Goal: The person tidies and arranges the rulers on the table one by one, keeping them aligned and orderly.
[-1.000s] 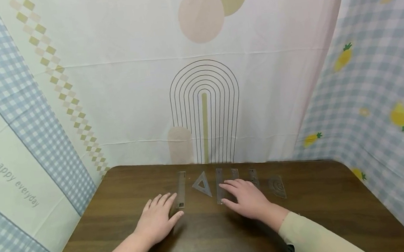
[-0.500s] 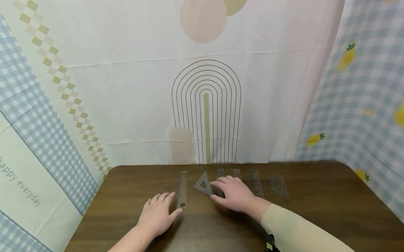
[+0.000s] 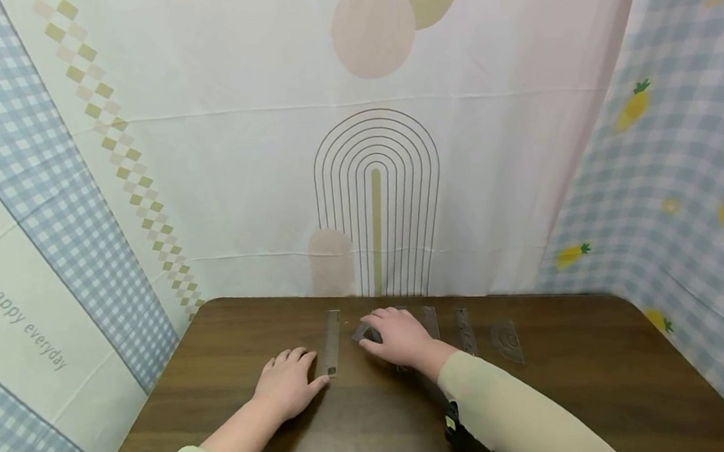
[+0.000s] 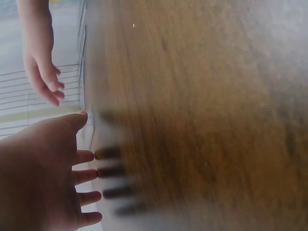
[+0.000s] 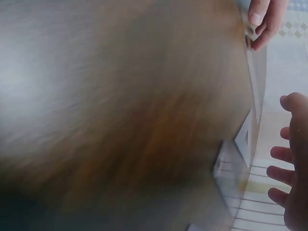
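On the brown table, my left hand (image 3: 287,384) lies with fingers extended beside a clear ruler (image 3: 332,341), its thumb tip at the ruler's near end. Whether it touches the ruler I cannot tell. My right hand (image 3: 399,337) is over a clear triangular set square (image 3: 361,334), covering most of it in the head view. In the right wrist view the right hand's fingers (image 5: 279,174) are loosely spread and hold nothing, apart from the set square (image 5: 244,139). A second ruler (image 5: 230,175) is largely hidden beneath this hand in the head view.
To the right of the right hand lie a short ruler (image 3: 431,320), a ruler with cut-out holes (image 3: 466,329) and a clear protractor (image 3: 507,341). Patterned cloth (image 3: 253,178) hangs behind the table's (image 3: 368,429) back edge and at both sides.
My right hand has moved left, from over the short ruler and second ruler to over the set square. The left hand has stayed beside its ruler. The view has shifted slightly.
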Motion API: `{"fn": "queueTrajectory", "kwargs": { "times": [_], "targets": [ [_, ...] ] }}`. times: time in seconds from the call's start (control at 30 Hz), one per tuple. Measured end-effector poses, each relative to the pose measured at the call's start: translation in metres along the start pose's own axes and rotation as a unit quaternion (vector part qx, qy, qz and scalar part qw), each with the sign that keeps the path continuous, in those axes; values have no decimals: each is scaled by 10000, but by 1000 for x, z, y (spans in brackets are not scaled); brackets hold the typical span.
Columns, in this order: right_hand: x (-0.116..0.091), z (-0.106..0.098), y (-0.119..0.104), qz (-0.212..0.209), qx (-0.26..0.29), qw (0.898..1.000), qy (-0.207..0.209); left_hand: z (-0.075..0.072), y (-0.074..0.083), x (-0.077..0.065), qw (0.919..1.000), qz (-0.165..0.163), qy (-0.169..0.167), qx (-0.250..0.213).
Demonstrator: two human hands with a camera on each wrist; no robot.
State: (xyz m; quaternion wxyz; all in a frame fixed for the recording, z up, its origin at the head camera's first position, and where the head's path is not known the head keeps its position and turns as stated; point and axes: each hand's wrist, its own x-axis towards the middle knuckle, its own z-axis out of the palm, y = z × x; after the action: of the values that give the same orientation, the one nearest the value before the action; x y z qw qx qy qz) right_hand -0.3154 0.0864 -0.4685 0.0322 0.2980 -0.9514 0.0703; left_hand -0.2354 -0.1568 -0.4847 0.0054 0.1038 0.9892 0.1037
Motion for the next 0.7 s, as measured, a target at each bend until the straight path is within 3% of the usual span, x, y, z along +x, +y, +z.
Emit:
{"fn": "queueTrajectory", "kwargs": {
  "times": [0.37, 0.7],
  "targets": [
    [38, 3, -13, 324, 53, 9980, -531, 5, -1, 11, 9998, 17, -22, 217],
    [64, 16, -16, 396, -98, 9970, -658, 4, 1, 13, 9996, 14, -44, 261]
  ]
}}
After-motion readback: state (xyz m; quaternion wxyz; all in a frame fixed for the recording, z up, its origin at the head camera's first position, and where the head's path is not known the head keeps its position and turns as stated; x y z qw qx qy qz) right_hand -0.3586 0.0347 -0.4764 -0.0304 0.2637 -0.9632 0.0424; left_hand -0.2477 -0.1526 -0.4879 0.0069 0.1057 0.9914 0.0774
